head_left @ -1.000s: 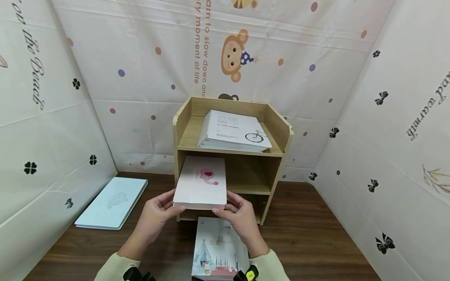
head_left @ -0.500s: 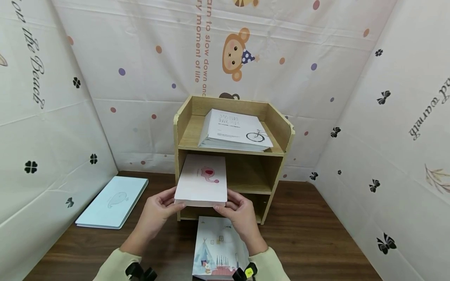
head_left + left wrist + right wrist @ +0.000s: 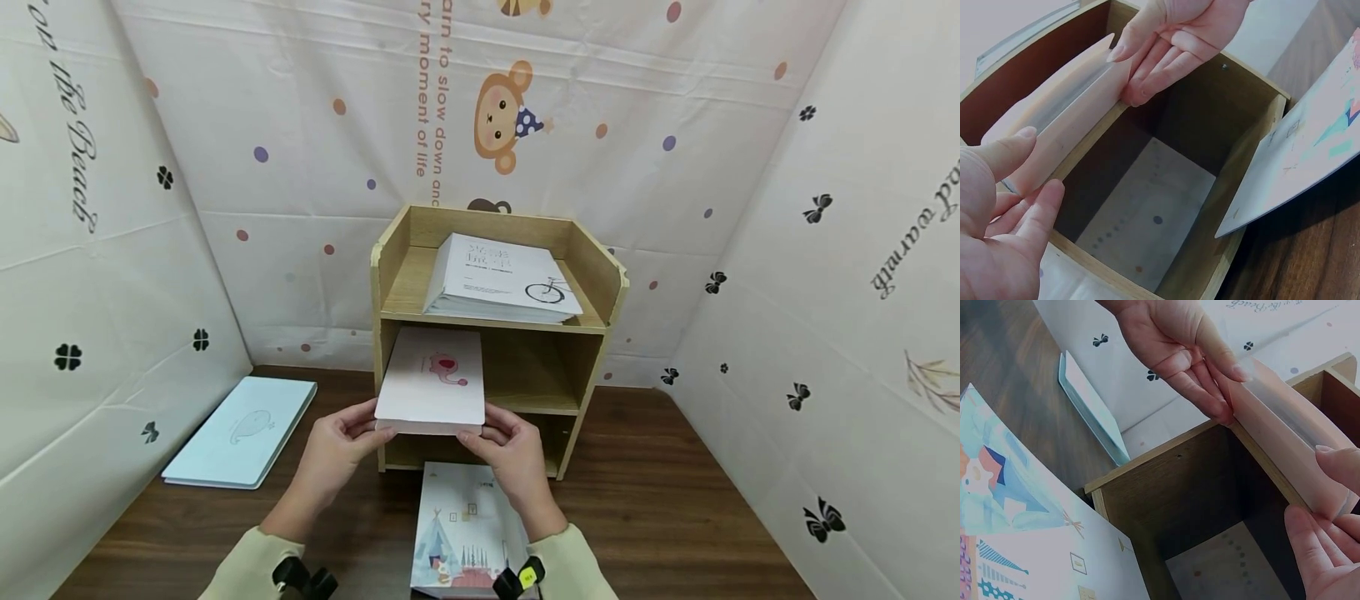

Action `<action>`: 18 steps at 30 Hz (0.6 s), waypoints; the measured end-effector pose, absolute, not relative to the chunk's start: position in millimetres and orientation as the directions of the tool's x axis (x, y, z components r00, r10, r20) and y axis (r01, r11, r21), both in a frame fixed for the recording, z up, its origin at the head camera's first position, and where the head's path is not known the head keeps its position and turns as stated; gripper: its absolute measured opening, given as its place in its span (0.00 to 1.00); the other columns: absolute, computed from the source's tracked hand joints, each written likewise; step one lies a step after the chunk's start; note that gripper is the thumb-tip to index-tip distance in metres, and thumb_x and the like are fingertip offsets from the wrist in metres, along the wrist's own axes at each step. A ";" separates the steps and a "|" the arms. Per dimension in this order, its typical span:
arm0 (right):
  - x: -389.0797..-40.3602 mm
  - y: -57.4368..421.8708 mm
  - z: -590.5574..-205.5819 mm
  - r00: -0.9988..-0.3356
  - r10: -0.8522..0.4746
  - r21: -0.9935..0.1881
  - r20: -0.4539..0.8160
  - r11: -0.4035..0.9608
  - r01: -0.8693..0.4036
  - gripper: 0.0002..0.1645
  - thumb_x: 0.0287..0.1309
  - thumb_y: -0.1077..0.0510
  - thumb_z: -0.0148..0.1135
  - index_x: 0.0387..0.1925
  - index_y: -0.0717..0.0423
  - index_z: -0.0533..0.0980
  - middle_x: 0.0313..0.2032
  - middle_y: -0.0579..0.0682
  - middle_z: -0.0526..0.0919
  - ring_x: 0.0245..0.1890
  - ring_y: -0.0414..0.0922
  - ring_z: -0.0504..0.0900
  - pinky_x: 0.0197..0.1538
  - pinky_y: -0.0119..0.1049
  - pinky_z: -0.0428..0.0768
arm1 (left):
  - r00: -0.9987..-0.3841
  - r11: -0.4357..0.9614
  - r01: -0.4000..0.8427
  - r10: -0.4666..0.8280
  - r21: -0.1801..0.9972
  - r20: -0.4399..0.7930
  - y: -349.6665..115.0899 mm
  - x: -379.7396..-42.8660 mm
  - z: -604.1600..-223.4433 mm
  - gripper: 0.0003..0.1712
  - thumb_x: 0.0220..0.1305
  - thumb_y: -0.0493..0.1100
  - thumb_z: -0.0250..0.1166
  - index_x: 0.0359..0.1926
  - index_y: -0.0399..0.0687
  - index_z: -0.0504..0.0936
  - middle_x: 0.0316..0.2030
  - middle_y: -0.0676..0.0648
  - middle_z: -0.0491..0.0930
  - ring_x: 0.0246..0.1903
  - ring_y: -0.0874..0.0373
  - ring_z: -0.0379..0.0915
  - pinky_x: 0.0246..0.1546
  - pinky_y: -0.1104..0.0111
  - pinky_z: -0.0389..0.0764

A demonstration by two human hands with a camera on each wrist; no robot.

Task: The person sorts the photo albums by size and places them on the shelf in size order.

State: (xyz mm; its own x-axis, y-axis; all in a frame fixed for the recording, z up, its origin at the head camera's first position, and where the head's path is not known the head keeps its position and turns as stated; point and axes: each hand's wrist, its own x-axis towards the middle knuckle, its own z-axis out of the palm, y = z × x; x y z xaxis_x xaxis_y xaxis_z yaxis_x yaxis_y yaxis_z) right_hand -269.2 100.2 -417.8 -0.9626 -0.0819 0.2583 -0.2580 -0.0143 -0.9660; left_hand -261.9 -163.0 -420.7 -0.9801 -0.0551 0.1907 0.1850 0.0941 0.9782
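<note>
A white notebook (image 3: pixel 431 400) with a pink elephant on its cover lies partly inside the middle compartment of the wooden shelf (image 3: pixel 615 308), on its left side. My left hand (image 3: pixel 337 446) grips the near left corner, thumb on the near edge and fingers along the side. At the opposite near corner, my right hand (image 3: pixel 513 450) holds it the same way. Both wrist views show the notebook's pale page edges (image 3: pixel 1079 125) between the two hands, its underside close over the shelf board (image 3: pixel 1266 464). The notebook's far end reaches back under the top board.
A stack of white books (image 3: pixel 502 279), a bicycle on its cover, lies on the top shelf. A light blue notebook (image 3: pixel 240 433) rests on the wooden table (image 3: pixel 660 500) at left. Below my hands, a thick illustrated book (image 3: pixel 457 533) lies before the shelf. Printed cloth surrounds the table.
Both hands have moved the elephant notebook slightly farther back into the middle compartment. Their grip on its near corners is the same, and the other books have stayed put.
</note>
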 end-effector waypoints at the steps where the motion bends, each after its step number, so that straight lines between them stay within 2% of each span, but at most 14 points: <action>1: -269.9 99.8 -418.0 -0.963 -0.074 -0.966 0.257 -0.007 -0.258 0.35 0.53 0.61 0.78 0.63 0.60 0.78 0.56 0.60 0.85 0.48 0.48 0.89 0.49 0.34 0.88 | -0.979 0.103 0.186 -0.061 0.977 0.193 -162.8 -262.2 -420.7 0.37 0.57 0.40 0.78 0.67 0.38 0.77 0.55 0.35 0.84 0.46 0.59 0.84 0.45 0.74 0.86; 6: -273.5 98.0 -418.9 -0.965 -0.047 -0.965 0.260 0.025 -0.261 0.34 0.54 0.60 0.79 0.62 0.60 0.78 0.55 0.60 0.86 0.49 0.48 0.89 0.48 0.33 0.88 | -0.974 0.165 0.183 -0.102 0.969 0.201 -161.0 -263.6 -420.0 0.35 0.58 0.44 0.78 0.65 0.40 0.79 0.55 0.37 0.85 0.46 0.61 0.84 0.44 0.76 0.86; 18: -279.7 94.3 -418.5 -0.967 0.016 -0.965 0.256 0.060 -0.254 0.31 0.53 0.60 0.79 0.59 0.61 0.81 0.51 0.60 0.87 0.47 0.48 0.89 0.47 0.31 0.88 | -0.952 0.295 0.196 -0.170 0.935 0.253 -158.5 -265.8 -423.7 0.30 0.60 0.51 0.77 0.60 0.45 0.84 0.50 0.41 0.88 0.45 0.57 0.86 0.42 0.76 0.86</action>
